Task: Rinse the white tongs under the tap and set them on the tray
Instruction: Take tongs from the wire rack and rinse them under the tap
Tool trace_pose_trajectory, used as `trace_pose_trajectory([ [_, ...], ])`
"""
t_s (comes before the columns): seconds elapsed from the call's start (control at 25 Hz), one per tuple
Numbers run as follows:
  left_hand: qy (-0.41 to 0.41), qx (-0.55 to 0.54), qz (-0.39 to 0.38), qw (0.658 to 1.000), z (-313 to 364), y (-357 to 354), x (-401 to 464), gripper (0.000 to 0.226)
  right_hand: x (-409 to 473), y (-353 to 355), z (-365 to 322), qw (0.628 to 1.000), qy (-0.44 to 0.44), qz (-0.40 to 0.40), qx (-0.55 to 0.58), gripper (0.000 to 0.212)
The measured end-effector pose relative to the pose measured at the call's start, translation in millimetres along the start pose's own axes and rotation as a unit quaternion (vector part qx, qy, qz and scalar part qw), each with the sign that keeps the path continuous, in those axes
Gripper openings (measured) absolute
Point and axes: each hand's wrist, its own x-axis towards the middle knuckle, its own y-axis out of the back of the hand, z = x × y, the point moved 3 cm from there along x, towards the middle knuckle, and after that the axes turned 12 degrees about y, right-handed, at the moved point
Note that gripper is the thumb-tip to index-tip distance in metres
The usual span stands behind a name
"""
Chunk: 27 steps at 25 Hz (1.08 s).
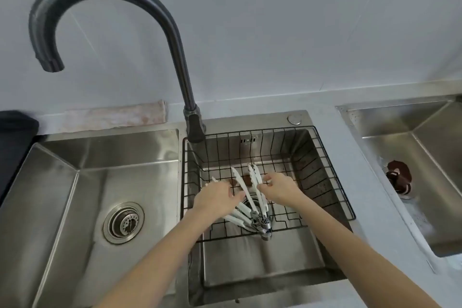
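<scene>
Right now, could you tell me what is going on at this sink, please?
A person is reaching with both hands into a black wire basket that sits in the middle sink basin. The left hand and right hand are on a bunch of white tongs lying in the basket, seemingly picking some out. The tap has its spout over the left basin and no water is visibly running, so rinsing appears not yet begun.

Tongs (246,204) in wire basket (325,172) inside middle sink basin (262,262), tap (175,40) behind, hands either side.
</scene>
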Motion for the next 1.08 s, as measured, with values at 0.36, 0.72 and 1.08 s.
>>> trace_pose_trajectory([
  [0.36, 0.055, 0.006, 0.006, 0.998, -1.6, -20.6, 4.2, 0.051, 8.6, -13.4, 12.2, 0.999, -0.031, 0.007, 0.007, 0.037],
  [0.72, 0.049, -0.091, 0.025, 0.994, 3.7, -11.1, -12.3, 0.033, -4.3, -13.5, 10.1, 0.995, -0.009, 0.078, 0.057, 0.034],
  [1.08, 0.059, -0.381, 0.025, 0.923, -25.8, 8.6, -33.7, 0.020, -29.1, -16.0, -31.4, 0.982, 0.079, 0.142, 0.098, 0.043],
])
